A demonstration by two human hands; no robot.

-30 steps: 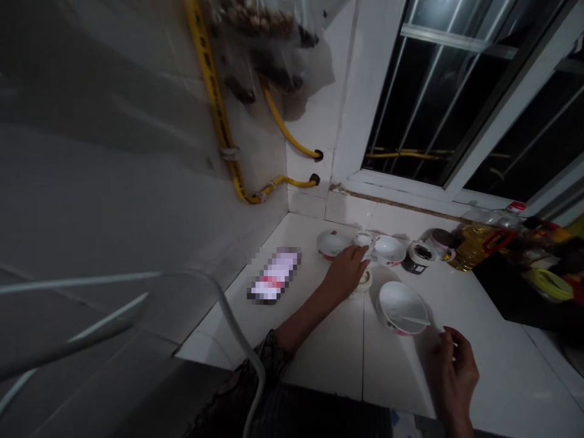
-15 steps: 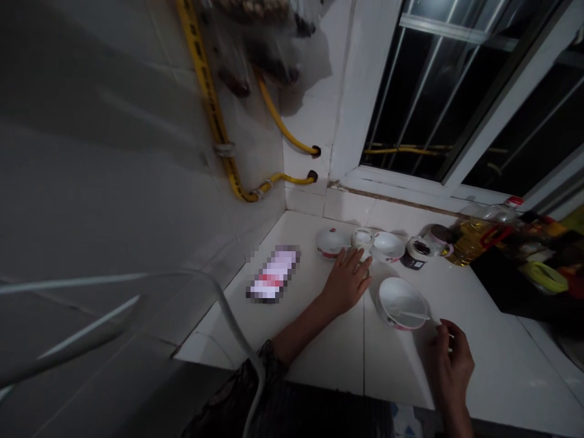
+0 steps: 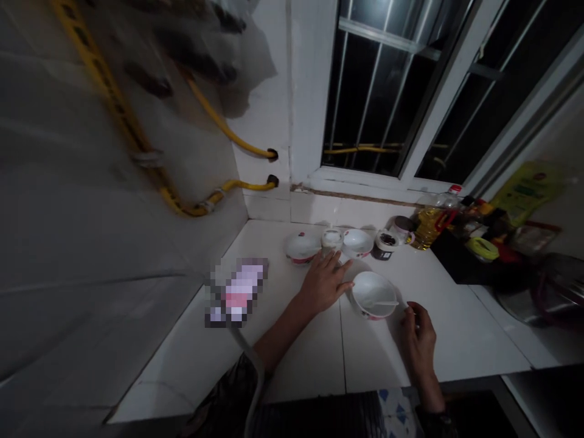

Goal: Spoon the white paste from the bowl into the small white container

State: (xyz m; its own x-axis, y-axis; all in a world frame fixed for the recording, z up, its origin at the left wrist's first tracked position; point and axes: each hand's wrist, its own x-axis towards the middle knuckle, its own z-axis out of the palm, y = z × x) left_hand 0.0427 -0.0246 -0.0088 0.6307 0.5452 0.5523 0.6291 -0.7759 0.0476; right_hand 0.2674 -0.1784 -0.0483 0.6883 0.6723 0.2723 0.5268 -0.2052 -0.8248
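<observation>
My left hand is open, palm down with fingers spread, over the white counter. Its fingertips are in front of a glass jar of white stuff, and the thumb comes close to the rim of the front white bowl. A white spoon lies inside that bowl. To the bowl's right is my right hand, fingers curled together; a small pale spot shows between them, too small to name. Behind stand two more white bowls, one left and one right of the jar.
A dark-filled jar, a mug and an oil bottle stand along the window wall. Farther right are a black box and a metal pot. A blurred phone lies left, near a pale cable.
The view has swung right, so everything sits farther left. My left hand has come nearer the front bowl, thumb reaching toward its rim. My right hand stays curled beside the bowl.
</observation>
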